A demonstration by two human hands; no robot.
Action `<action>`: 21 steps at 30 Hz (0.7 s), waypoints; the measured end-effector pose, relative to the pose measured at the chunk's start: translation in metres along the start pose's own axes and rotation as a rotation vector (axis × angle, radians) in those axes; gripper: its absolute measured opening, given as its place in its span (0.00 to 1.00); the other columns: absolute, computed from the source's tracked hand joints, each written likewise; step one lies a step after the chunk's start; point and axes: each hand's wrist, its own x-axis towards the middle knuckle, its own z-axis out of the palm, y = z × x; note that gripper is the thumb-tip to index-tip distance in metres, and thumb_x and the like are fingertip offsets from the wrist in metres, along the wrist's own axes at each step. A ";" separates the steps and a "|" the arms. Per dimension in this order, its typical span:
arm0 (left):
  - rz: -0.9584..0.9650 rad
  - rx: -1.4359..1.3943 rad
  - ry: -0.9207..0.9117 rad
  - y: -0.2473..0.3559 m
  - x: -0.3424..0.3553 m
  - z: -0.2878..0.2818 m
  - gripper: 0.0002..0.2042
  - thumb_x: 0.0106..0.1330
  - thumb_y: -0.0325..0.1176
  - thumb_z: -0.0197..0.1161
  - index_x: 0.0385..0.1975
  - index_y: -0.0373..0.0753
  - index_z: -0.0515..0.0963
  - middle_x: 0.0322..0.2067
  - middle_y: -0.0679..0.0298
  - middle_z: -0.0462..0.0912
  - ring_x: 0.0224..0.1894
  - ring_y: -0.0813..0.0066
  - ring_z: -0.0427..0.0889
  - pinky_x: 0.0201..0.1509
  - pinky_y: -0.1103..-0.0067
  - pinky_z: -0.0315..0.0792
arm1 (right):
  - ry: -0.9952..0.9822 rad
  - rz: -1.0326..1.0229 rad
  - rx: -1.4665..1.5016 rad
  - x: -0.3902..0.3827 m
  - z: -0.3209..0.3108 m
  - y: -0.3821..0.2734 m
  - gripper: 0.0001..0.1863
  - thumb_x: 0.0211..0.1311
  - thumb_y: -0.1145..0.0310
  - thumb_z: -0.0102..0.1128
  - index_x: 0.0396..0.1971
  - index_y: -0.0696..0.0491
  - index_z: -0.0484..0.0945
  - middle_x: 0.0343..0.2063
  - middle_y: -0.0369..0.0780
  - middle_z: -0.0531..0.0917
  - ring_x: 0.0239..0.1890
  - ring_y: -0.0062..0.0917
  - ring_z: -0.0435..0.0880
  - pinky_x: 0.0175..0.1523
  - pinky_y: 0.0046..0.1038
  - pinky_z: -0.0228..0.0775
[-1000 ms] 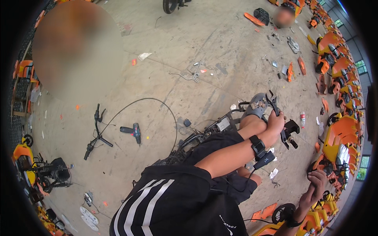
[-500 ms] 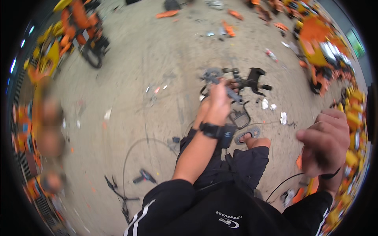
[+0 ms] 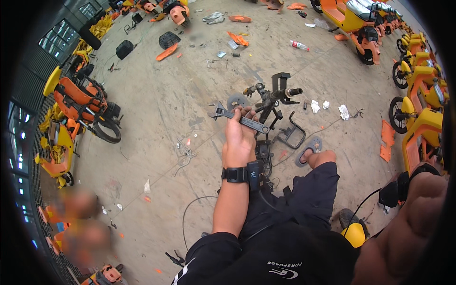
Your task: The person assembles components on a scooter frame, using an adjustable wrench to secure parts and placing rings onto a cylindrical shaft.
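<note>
My left hand [image 3: 241, 130] is closed around a grey adjustable wrench [image 3: 237, 119], its jaw end pointing up and left, away from my palm. Just beyond the hand stands a stripped black scooter frame [image 3: 268, 107] with bare metal tubes and a bracket on top. A round grey wheel or disc [image 3: 236, 100] shows partly behind the wrench. My right hand [image 3: 403, 232] is raised very close to the camera at the lower right, with a black strap and a small black box at its wrist. Its fingers are blurred and cut by the rim.
A loose black metal loop [image 3: 292, 133] is by my sandalled foot [image 3: 308, 151]. White paper scraps [image 3: 343, 112], a bottle [image 3: 299, 45] and orange panels [image 3: 387, 140] litter the concrete floor. Yellow-orange scooters [image 3: 422, 128] line the right; others [image 3: 83, 107] stand left.
The view has swung. My left hand has turned, so the wrench now lies plainly in sight across it. My right hand has come nearer the camera, toward the lower right.
</note>
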 end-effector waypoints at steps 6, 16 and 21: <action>-0.005 -0.046 0.042 0.005 -0.007 -0.001 0.10 0.74 0.37 0.44 0.39 0.41 0.72 0.36 0.61 0.78 0.37 0.67 0.75 0.40 0.70 0.71 | 0.044 0.072 -0.013 -0.010 0.002 0.000 0.12 0.41 0.78 0.59 0.31 0.51 0.81 0.12 0.31 0.72 0.12 0.20 0.67 0.22 0.27 0.55; -0.012 -0.009 -0.006 0.003 -0.002 -0.007 0.10 0.74 0.38 0.43 0.41 0.41 0.71 0.34 0.64 0.79 0.37 0.68 0.76 0.41 0.71 0.70 | 0.137 0.136 -0.018 -0.039 -0.001 0.009 0.12 0.41 0.77 0.60 0.31 0.51 0.81 0.12 0.31 0.72 0.12 0.20 0.68 0.23 0.26 0.55; -0.033 -0.012 0.018 0.001 0.000 -0.005 0.10 0.74 0.39 0.43 0.39 0.43 0.71 0.35 0.65 0.80 0.37 0.69 0.76 0.41 0.71 0.70 | 0.132 0.131 -0.033 -0.036 0.008 0.008 0.12 0.41 0.77 0.60 0.31 0.51 0.81 0.13 0.31 0.73 0.12 0.20 0.68 0.23 0.26 0.55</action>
